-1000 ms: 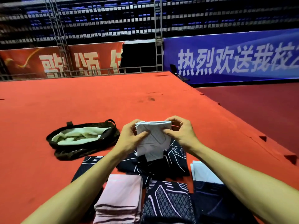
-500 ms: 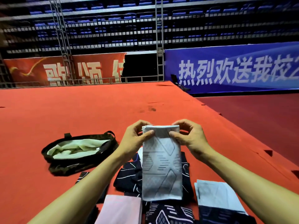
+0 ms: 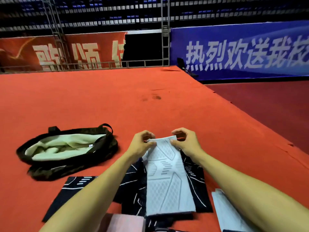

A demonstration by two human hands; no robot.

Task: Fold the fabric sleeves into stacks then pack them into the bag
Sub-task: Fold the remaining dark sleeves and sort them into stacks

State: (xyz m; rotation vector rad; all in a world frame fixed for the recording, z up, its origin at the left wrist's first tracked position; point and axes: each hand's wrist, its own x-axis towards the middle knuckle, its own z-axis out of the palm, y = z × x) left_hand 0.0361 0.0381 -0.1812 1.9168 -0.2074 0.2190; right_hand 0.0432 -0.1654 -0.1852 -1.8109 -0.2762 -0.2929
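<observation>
A pale grey patterned fabric sleeve (image 3: 168, 178) stretches full length toward me over dark navy sleeves (image 3: 132, 190) with white lines. My left hand (image 3: 141, 144) pinches its far left corner and my right hand (image 3: 185, 143) pinches its far right corner. The dark open bag (image 3: 107, 144) with a pale green lining lies on the red carpet to the left of my hands. A pink folded stack (image 3: 128, 222) peeks in at the bottom edge, and another pale grey sleeve (image 3: 224, 208) lies at the lower right, partly hidden by my right forearm.
The red carpeted platform (image 3: 100, 101) stretches far ahead and to the left. Its right edge (image 3: 234, 106) drops to a darker red floor. Banners, metal truss and seating rows stand at the back.
The grey sleeve, folded short a second ago, has unfolded to full length, and my hands have lowered it over the dark sleeves. The view has tilted down slightly.
</observation>
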